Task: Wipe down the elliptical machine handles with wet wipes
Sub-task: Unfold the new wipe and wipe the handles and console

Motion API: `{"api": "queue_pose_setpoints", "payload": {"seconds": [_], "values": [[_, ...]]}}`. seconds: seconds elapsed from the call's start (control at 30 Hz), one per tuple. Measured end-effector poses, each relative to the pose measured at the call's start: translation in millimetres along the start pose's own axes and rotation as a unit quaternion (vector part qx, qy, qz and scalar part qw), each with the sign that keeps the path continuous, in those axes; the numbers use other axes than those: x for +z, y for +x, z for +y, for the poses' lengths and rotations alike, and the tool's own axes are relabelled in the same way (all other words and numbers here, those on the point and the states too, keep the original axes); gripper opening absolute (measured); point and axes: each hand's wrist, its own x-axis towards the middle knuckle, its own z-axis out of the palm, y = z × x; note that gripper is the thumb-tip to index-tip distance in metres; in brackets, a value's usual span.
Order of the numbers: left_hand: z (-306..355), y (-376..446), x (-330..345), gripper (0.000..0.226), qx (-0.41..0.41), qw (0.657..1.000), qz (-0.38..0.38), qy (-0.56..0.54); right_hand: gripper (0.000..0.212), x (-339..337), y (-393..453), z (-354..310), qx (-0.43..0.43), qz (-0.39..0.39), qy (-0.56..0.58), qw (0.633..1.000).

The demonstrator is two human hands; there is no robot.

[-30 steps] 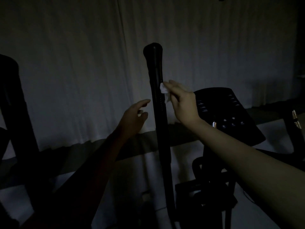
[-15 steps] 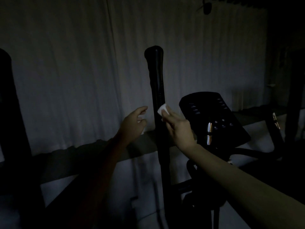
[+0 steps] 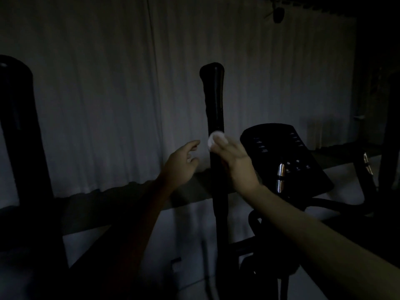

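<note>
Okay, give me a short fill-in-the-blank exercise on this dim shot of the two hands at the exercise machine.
1. The small white wet wipe is pressed against the tall black upright handle by the ____ hand.
2. The left hand holds ____; its fingers are spread open beside the handle.
3. The dark angled console panel sits to the ____ of that handle in the view.
4. Behind the machine hangs a pale pleated ____.

Missing words: right; nothing; right; curtain

Second handle (image 3: 19,135) cut by left edge; wet wipe (image 3: 211,141) blurred; console (image 3: 283,156) markings unreadable
</note>
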Motion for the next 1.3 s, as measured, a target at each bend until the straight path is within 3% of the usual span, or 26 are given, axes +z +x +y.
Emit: {"api": "queue_pose_setpoints", "payload": {"seconds": [0.13, 0.3, 0.4, 0.5, 0.57, 0.7, 0.87, 0.97, 1.07, 1.2, 1.3], "values": [[-4, -2, 4, 0.053, -0.013, 1.0, 0.001, 0.006, 0.039, -9, -20, 2, -0.025, -0.058, -0.011, 0.998], [1, -1, 0, 0.051, -0.017, 1.0, 0.024, -0.01, 0.038, -46, 79, 11, -0.042, 0.048, -0.055, 0.996], [0, -1, -6, 0.051, -0.018, 1.0, 0.024, -0.006, 0.033, -37, 91, 15, -0.076, 0.043, -0.056, 0.995], [-1, -3, -10, 0.05, -0.026, 0.999, 0.027, -0.011, 0.04, -11, 43, 16, -0.027, -0.016, -0.038, 0.999], [-3, -7, -9, 0.05, -0.016, 1.0, 0.027, -0.003, 0.039, 11, -8, 16, -0.062, -0.032, -0.077, 0.995], [-6, -15, -11, 0.049, -0.022, 0.999, 0.028, 0.005, 0.035, 17, -54, 7, -0.07, -0.079, -0.051, 0.993], [-6, -19, -12, 0.048, -0.02, 0.999, 0.024, -0.009, 0.035, -17, 23, 17, -0.066, 0.036, -0.058, 0.996], [-4, -19, -9, 0.048, -0.02, 0.999, 0.026, -0.018, 0.035, -23, 47, 20, -0.061, 0.032, -0.089, 0.994], [-5, -21, -5, 0.049, -0.02, 0.999, 0.026, -0.003, 0.062, 0, 3, 20, -0.014, -0.018, -0.026, 0.999], [-10, -26, 1, 0.051, -0.031, 0.999, 0.023, 0.014, 0.042, 22, -85, 12, -0.007, -0.081, -0.021, 0.996], [-12, -29, 3, 0.051, -0.038, 0.999, 0.012, 0.012, 0.057, 21, -100, 13, -0.036, -0.056, -0.057, 0.996]]}}
